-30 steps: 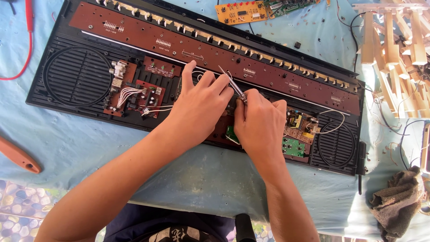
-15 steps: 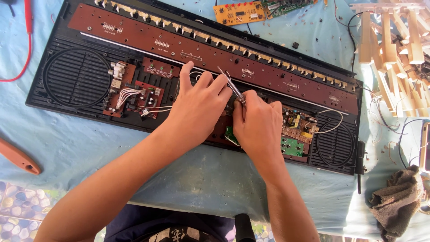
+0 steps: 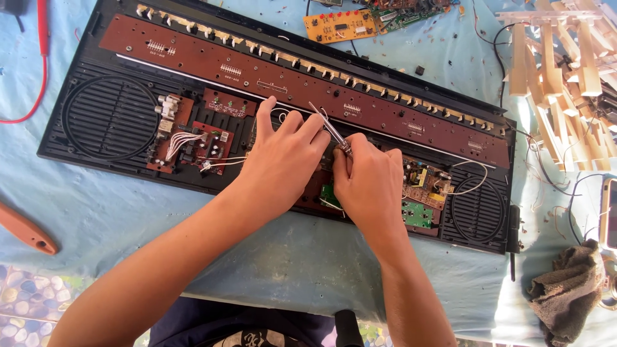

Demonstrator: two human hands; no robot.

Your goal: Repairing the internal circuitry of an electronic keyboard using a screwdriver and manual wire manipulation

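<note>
Blue cloth (image 3: 116,212) covered the table under an opened black keyboard case (image 3: 96,138) running far-left to near-right. At its middle, the left hand (image 3: 283,157) lay spread flat on the boards. The right hand (image 3: 366,183) pinched a thin metal tool (image 3: 329,128), slanting far-left to near-right.

I log the opened keyboard case (image 3: 96,138) on the cloth-covered table (image 3: 308,263), loose circuit board (image 3: 340,26) behind it, rag (image 3: 565,292) right, my hands (image 3: 283,157) over its middle.
</note>
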